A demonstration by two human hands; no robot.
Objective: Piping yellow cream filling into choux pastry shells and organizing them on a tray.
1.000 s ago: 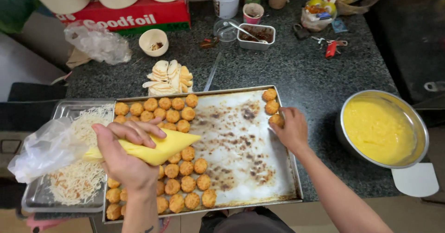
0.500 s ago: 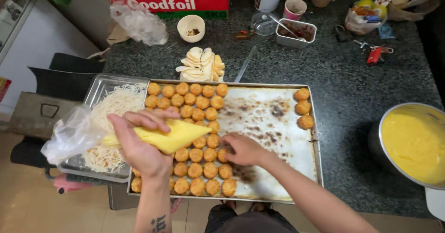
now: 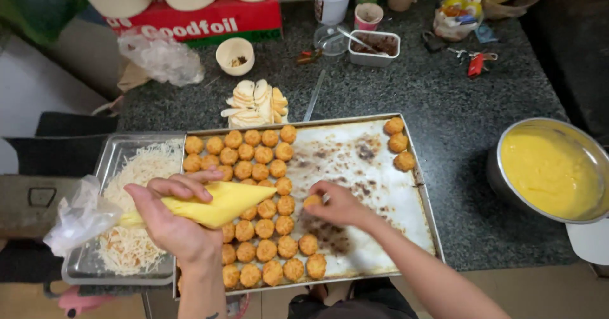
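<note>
R hand [image 3: 339,206] fingers pinch one golden pastry ball [image 3: 311,200], setting it at edge of the rows on the baking tray [image 3: 380,186]. L hand [image 3: 171,220] fingers wrap tight round yellow piping bag [image 3: 219,203], tip over the balls. Steel bowl of yellow batter [image 3: 552,170] sits far R on bench.

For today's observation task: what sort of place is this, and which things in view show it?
Probably a kitchen counter set up for baking: a baking tray of small golden pastries, a yellow piping bag and a bowl of yellow batter.
</note>
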